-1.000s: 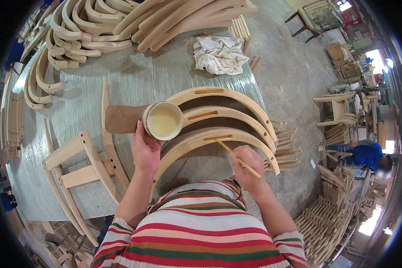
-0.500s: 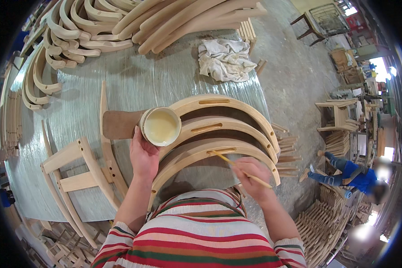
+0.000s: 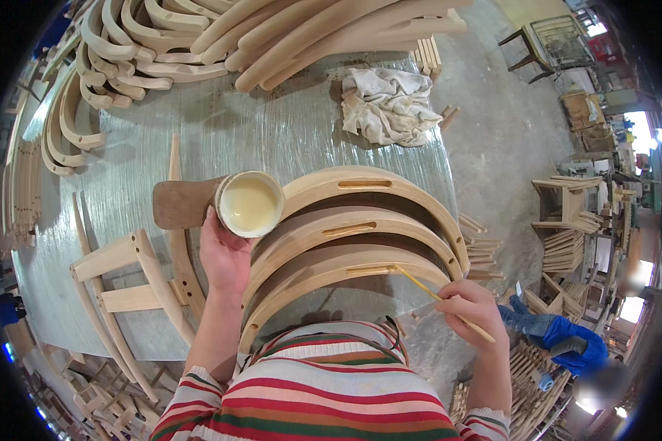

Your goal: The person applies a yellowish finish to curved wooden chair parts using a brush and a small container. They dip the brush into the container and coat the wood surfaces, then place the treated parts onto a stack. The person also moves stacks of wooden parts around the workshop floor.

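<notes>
My left hand (image 3: 224, 257) is closed round the side of a round cup (image 3: 275, 227) of creamy pale-yellow liquid. A flat brown wooden piece (image 3: 187, 204) sticks out left from the cup; whether it is joined as a handle is unclear. Between the fingers of my right hand (image 3: 469, 305) is a thin yellowish stick (image 3: 423, 287). Its tip touches the right end of the slot in the nearest curved wooden rail (image 3: 320, 279). Behind it, a middle curved rail (image 3: 301, 243) and a far curved rail (image 3: 419, 195) lie alongside, each with a slot and holes near the end.
A film-covered table (image 3: 140, 147) carries a wooden chair frame (image 3: 125, 300) at left. Curved parts (image 3: 73, 121) and long rails (image 3: 294, 44) are piled at the back. A crumpled white cloth (image 3: 390, 106) lies near the right edge. A person in blue (image 3: 566, 342) is off to the right.
My right hand has moved right, and the stick's tip has gone from the left part of the nearest slot to its right end. The cup has shifted slightly left.
</notes>
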Demonstrator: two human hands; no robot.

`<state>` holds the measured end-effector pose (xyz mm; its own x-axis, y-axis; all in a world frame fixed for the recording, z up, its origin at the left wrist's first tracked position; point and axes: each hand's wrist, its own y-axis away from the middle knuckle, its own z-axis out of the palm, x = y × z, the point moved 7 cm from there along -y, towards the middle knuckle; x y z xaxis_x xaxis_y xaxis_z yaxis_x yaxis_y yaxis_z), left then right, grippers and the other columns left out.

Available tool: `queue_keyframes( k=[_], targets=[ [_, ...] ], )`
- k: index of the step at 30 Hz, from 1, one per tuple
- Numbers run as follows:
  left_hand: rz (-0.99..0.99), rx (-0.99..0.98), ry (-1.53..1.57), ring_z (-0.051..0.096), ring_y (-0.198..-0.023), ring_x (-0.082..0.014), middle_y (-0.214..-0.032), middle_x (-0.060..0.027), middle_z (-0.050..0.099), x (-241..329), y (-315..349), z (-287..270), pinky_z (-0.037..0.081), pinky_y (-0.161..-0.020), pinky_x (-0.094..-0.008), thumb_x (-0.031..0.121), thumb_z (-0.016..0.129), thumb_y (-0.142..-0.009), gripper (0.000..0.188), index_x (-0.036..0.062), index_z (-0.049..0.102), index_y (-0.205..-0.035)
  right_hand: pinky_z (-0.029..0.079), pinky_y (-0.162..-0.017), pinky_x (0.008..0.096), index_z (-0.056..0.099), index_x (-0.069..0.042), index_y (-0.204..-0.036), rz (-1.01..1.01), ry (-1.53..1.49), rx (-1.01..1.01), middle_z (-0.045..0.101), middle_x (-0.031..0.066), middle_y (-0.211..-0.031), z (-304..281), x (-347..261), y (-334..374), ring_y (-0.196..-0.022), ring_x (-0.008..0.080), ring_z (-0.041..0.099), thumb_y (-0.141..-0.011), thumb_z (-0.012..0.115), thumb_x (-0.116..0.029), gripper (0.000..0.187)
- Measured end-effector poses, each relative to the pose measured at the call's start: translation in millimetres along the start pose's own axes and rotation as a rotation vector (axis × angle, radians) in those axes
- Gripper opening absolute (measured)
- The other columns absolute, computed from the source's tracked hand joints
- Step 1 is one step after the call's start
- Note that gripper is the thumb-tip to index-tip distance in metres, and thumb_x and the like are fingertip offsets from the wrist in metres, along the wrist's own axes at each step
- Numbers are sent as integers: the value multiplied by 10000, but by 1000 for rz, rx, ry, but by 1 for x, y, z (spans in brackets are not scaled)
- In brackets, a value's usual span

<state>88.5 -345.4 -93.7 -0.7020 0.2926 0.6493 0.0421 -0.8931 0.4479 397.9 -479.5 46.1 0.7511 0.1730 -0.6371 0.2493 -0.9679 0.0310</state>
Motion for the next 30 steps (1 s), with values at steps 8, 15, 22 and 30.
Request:
queue_keyframes(
  k=[8, 15, 22, 30],
  targets=[
    [34, -130, -152, 518, -1117, -228, -1224, -92, 514, 5, -15, 28, 448, -928, -402, 236, 283, -971, 373, 26, 447, -1232, 492, -647, 314, 536, -2, -880, 389, -853, 701, 604, 121, -812, -8, 73, 28, -728, 193, 606, -816, 531, -2, 64],
    [86, -80, -142, 564, -1055, -211, -1167, -91, 552, 7, -3, 47, 497, -862, -378, 230, 355, -969, 328, 27, 449, -1208, 503, -675, 324, 519, 20, -937, 114, -991, 769, 608, 148, -831, 2, 43, -8, -721, 185, 604, -879, 511, -57, 97],
    [-34, -112, -225, 584, -1004, -173, -1132, -84, 567, -28, 48, 47, 502, -846, -360, 228, 424, -955, 279, 39, 456, -1158, 469, -675, 254, 554, 22, -907, -49, -565, 534, 619, 124, -814, 15, -3, -43, -719, 158, 579, -865, 544, -15, 57],
    [-114, -154, -104, 582, -1015, -182, -1118, -78, 575, -37, 68, 38, 490, -875, -382, 248, 412, -960, 299, 46, 446, -1179, 500, -655, 289, 532, 9, -894, 149, -1133, 626, 617, 98, -788, 39, 23, -39, -695, 159, 594, -893, 519, -60, 70]
  ],
)
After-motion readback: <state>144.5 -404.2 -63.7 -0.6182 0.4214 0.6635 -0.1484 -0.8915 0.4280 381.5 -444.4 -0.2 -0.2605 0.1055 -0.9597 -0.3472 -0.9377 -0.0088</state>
